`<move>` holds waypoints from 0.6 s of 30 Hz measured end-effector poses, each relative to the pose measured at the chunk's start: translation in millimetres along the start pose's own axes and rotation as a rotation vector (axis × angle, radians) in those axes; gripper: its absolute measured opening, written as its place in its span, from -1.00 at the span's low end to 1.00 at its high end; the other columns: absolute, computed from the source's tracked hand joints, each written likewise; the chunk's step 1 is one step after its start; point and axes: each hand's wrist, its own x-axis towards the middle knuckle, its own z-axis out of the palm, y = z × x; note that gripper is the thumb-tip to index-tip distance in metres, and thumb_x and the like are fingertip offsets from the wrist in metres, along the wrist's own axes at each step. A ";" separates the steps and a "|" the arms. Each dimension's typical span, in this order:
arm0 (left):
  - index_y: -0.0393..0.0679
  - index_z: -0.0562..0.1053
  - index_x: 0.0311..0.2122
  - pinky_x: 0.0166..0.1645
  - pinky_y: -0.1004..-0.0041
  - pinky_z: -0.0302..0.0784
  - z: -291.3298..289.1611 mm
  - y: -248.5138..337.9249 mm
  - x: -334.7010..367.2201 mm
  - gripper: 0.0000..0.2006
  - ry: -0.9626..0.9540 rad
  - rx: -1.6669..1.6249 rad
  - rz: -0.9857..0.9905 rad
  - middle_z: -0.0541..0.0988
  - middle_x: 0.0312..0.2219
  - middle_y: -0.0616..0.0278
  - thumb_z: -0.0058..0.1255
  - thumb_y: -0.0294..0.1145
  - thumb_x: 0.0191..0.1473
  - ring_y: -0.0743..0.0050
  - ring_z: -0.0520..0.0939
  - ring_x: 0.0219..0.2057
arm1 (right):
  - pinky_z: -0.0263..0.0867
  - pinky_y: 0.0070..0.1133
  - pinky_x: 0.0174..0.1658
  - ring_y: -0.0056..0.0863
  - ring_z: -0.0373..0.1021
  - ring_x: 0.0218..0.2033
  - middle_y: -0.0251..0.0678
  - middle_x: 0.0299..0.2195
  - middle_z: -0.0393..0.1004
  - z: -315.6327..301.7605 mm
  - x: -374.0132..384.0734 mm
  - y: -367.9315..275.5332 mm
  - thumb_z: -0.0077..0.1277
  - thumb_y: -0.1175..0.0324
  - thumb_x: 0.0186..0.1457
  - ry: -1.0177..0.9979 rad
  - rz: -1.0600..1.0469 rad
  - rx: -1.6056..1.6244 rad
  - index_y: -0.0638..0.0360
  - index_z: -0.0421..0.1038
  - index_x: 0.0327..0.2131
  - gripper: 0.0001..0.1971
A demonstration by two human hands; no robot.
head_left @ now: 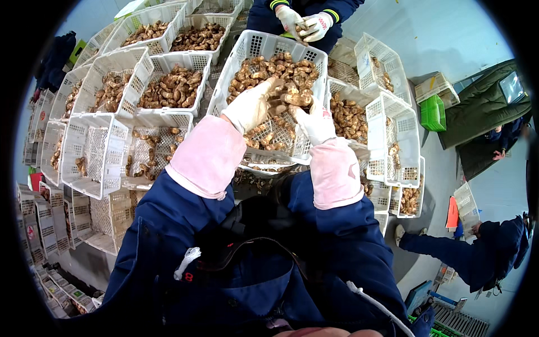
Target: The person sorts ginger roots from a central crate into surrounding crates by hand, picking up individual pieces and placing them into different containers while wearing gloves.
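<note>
A white plastic crate [217,101] in front of me holds a heap of brown, knobbly pieces that look like mushrooms [275,70]. My left hand [251,108], in a white glove, is over the heap with its fingers pressed together; what they hold is hard to make out. From the right, my right hand [316,122], gloved too, has its fingertips closed on one larger mushroom [297,99]. Both hands are close together above the crate, where its mesh bottom shows between fewer pieces. Pink sleeve covers wrap both forearms.
Across the crate, another person's white-gloved hands [306,25] hold a small piece. Stacked white crates of mushrooms stand left [168,109] and right [397,140]. A green basket [433,113] lies farther right. Another person in dark clothes [477,253] is at lower right.
</note>
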 end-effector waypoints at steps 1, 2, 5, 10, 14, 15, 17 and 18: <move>-0.15 0.33 0.10 -0.11 0.45 0.48 5.3 -0.2 1.1 -0.63 -0.004 -0.020 -0.032 0.50 -0.06 0.17 -0.12 -0.20 0.26 0.42 0.52 -0.05 | 0.36 -0.44 -0.24 -0.25 0.46 -0.30 -0.10 -0.32 0.53 -0.6 0.2 1.5 0.13 0.22 0.01 0.047 -0.048 -0.150 0.25 0.38 -0.07 -0.57; -0.17 0.30 0.13 -0.04 0.47 0.44 5.3 -3.3 3.6 -0.55 -0.005 0.043 -0.059 0.50 -0.06 0.19 -0.07 -0.14 0.24 0.49 0.48 -0.03 | 0.35 -0.48 -0.31 -0.34 0.44 -0.41 -0.14 -0.37 0.53 -0.2 0.1 -0.3 0.12 0.24 0.03 0.093 -0.095 -0.302 0.27 0.38 -0.09 -0.59; -0.21 0.27 0.16 0.00 0.50 0.40 7.7 -19.9 7.0 -0.47 -0.059 0.582 0.129 0.49 -0.05 0.23 0.02 -0.14 0.19 0.55 0.48 -0.06 | 0.37 -0.41 -0.21 -0.13 0.49 -0.28 0.00 -0.28 0.53 5.1 -5.3 -20.2 0.15 0.19 -0.06 0.209 -0.122 -0.583 0.30 0.41 -0.12 -0.54; -0.20 0.40 -0.06 -0.31 0.59 0.50 10.2 -2.2 1.7 -0.61 0.156 0.525 0.097 0.56 -0.33 0.31 0.09 -0.13 0.15 0.60 0.58 -0.36 | 0.38 -0.41 -0.12 -0.23 0.50 -0.18 -0.02 -0.17 0.51 -3.2 -6.5 -37.1 0.04 0.27 0.07 0.054 -0.099 -0.388 0.34 0.31 0.04 -0.51; -0.18 0.41 -0.07 -0.32 0.60 0.49 6.8 8.0 1.1 -0.65 0.294 0.456 0.137 0.56 -0.32 0.30 -0.01 -0.12 0.22 0.56 0.58 -0.39 | 0.39 -0.35 -0.09 -0.30 0.47 -0.13 -0.27 -0.04 0.44 -4.5 1.6 -18.6 -0.14 0.35 0.22 -0.032 0.268 0.597 0.22 0.17 0.18 -0.54; -0.18 0.41 -0.06 -0.31 0.58 0.49 5.2 9.8 -0.8 -0.65 0.293 0.449 0.139 0.56 -0.32 0.30 -0.02 -0.12 0.22 0.56 0.57 -0.38 | 0.38 -0.36 -0.09 -0.31 0.46 -0.13 -0.27 -0.04 0.43 -5.3 2.1 -18.1 -0.14 0.34 0.22 -0.107 0.235 0.695 0.20 0.17 0.17 -0.55; -0.19 0.42 -0.06 -0.30 0.56 0.49 4.5 12.0 -3.9 -0.64 0.264 0.444 0.135 0.56 -0.32 0.30 -0.04 -0.10 0.23 0.57 0.57 -0.37 | 0.35 -0.38 -0.07 -0.34 0.44 -0.11 -0.25 -0.03 0.42 -5.3 0.4 -21.5 -0.15 0.30 0.24 -0.256 0.168 0.891 0.17 0.18 0.16 -0.56; -0.19 0.42 -0.06 -0.29 0.55 0.49 5.5 12.2 -5.1 -0.64 0.235 0.446 0.129 0.56 -0.32 0.30 -0.05 -0.09 0.24 0.57 0.57 -0.36 | 0.33 -0.41 -0.08 -0.38 0.43 -0.11 -0.26 -0.04 0.42 -5.2 -3.4 -32.6 -0.15 0.22 0.26 -0.239 0.182 0.873 0.12 0.24 0.10 -0.61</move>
